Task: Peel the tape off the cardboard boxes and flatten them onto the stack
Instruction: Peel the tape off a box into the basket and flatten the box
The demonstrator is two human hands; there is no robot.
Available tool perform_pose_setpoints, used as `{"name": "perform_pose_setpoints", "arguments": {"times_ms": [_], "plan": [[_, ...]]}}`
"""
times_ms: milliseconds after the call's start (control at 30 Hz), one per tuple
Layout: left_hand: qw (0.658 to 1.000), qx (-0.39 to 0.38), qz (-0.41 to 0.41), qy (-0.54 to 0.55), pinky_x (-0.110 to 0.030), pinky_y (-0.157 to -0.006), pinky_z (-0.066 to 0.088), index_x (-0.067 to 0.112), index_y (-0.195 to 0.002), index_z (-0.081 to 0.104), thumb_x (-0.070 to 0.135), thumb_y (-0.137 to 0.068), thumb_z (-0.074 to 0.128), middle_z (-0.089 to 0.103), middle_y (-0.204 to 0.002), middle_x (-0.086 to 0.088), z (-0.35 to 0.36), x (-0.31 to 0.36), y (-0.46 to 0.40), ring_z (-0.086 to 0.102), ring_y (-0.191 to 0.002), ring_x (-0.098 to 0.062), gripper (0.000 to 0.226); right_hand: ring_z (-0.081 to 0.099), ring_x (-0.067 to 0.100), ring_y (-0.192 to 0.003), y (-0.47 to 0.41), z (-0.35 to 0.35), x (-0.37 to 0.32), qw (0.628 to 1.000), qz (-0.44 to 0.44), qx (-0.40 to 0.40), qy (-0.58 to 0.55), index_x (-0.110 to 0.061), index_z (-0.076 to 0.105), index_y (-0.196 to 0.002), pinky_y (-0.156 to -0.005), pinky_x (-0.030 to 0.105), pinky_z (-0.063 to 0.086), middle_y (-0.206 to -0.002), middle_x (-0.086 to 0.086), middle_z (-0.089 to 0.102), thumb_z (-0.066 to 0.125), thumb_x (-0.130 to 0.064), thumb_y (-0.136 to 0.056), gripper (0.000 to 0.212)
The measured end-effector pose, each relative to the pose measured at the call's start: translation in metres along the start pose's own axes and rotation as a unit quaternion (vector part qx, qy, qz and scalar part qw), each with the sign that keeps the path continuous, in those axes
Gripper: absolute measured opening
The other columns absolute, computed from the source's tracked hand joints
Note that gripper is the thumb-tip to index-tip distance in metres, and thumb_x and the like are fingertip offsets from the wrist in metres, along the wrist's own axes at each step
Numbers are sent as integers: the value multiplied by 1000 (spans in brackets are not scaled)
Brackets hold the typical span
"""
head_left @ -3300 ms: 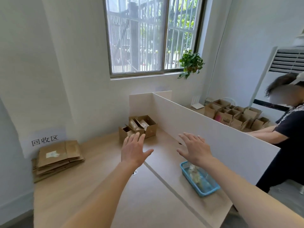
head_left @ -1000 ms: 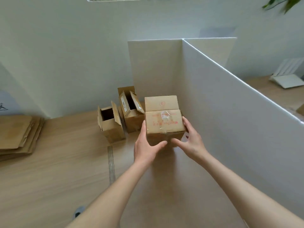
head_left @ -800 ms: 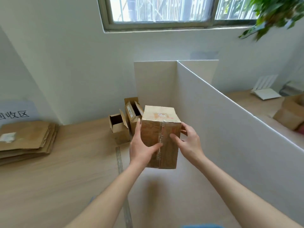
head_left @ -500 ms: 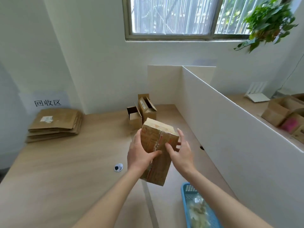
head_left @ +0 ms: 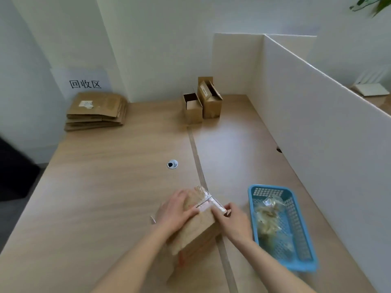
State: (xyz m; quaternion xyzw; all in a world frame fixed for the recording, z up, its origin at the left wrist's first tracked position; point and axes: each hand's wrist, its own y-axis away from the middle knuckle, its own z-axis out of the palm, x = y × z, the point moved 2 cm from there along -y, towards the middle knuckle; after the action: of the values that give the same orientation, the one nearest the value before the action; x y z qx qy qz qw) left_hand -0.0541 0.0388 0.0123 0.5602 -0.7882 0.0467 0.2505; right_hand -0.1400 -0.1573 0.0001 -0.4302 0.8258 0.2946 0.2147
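Your left hand (head_left: 176, 210) lies over the top of the cardboard box (head_left: 195, 227), fingers curved around its upper face and holding it steady on the desk (head_left: 110, 187). Your right hand (head_left: 234, 218) is at the box's right edge, fingers pinched on a strip of clear tape (head_left: 212, 203) that runs across the box's upper end; part of the strip stands lifted off the cardboard. The box sits tilted, just left of the blue plastic basket (head_left: 304, 254).

That basket holds a crumpled heap of clear, yellowish tape scraps (head_left: 269, 220), lying mostly toward its far and middle parts. The basket stands against the foot of the white partition (head_left: 317, 127).

Far beyond the basket, near the corner where the partition meets the wall, two small open cartons (head_left: 203, 104) stand upright side by side, touching, their top flaps raised. What is inside them cannot be told from here.

Well to the left of the basket, at the desk's far left corner, lies the stack of flattened boxes (head_left: 96, 111), the top one bearing a white label. A paper sign (head_left: 84, 83) with printed characters hangs on the wall just above it. A round cable hole (head_left: 172, 164) sits in the desk between the stack and the basket.
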Motion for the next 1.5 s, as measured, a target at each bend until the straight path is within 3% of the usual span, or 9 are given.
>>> {"name": "perform_pose_setpoints", "arguments": {"times_ms": [100, 167, 233, 433, 633, 867, 1033, 1200, 1500], "plan": [[990, -23, 74, -119, -49, -123, 1, 38, -160, 19, 81, -83, 45, 8, -170, 3, 38, 9, 15, 6, -156, -19, 92, 59, 13, -88, 4, 14, 26, 994, -37, -33, 92, -30, 55, -88, -76, 37, 53, -93, -12, 57, 57, -78, -78, 49], [986, -71, 71, -130, -57, -119, -17, 34, -161, -8, 99, -62, 33, -27, -166, 2, 63, 8, 29, -26, -153, -19, 125, 61, 11, -86, 10, 22, 39, 997, -35, -69, 21, -28, 56, -92, -76, 35, 52, -92, -11, 61, 63, -72, -81, 46], [987, -60, 63, -136, -59, -117, -23, 36, -159, -18, 103, -58, 31, -39, -160, -4, 76, 3, 37, -40, -146, -20, 131, 63, 6, -83, 13, 24, 44, 995, -35, -83, -52, -27, 58, -92, -73, 30, 52, -89, -10, 67, 69, -63, -83, 39], [988, -15, 61, -141, -57, -121, -10, 39, -161, -1, 100, -59, 41, -18, -167, -9, 79, -1, 32, -22, -154, -24, 127, 67, 3, -106, 18, 18, 61, 967, -100, -134, -192, -23, 70, -124, -97, 31, 54, -113, -13, 74, 77, -27, -89, 36], [987, 2, 75, -143, -54, -121, -8, 36, -162, 10, 96, -59, 48, -2, -168, -10, 78, -4, 32, -8, -155, -26, 125, 72, -1, -94, 15, 15, 73, 972, -97, -111, -183, -18, 78, -111, -92, 26, 57, -101, -11, 77, 78, -7, -85, 29], [985, -3, 63, -159, -63, -120, -8, 32, -161, 7, 93, -60, 47, -4, -167, -11, 82, 0, 31, -11, -155, -27, 125, 70, -3, -69, 15, 20, 86, 984, -66, -23, -165, -21, 82, -87, -71, 21, 59, -73, -15, 75, 84, -16, -82, 8], [985, -9, 62, -163, -65, -117, -18, 32, -161, 2, 102, -55, 40, -10, -168, -12, 85, 0, 29, -19, -155, -28, 133, 71, 3, -73, 15, 23, 90, 984, -65, -49, -162, -22, 79, -86, -74, 33, 62, -77, -11, 75, 83, -23, -83, 5], [985, 17, 65, -159, -64, -120, -13, 32, -161, 9, 101, -56, 41, -4, -169, -13, 87, -1, 31, -12, -156, -29, 130, 68, -6, -68, 19, 25, 87, 989, -59, 8, -138, -27, 75, -84, -66, 21, 56, -79, -18, 73, 89, -35, -73, 20], [983, 35, 68, -167, -61, -121, -10, 33, -160, 11, 100, -58, 43, -2, -167, -12, 91, -3, 31, -10, -156, -26, 126, 67, -4, -71, 22, 28, 90, 986, -84, 20, -141, -22, 80, -85, -69, 23, 56, -74, -14, 73, 83, -23, -82, 4]]}}
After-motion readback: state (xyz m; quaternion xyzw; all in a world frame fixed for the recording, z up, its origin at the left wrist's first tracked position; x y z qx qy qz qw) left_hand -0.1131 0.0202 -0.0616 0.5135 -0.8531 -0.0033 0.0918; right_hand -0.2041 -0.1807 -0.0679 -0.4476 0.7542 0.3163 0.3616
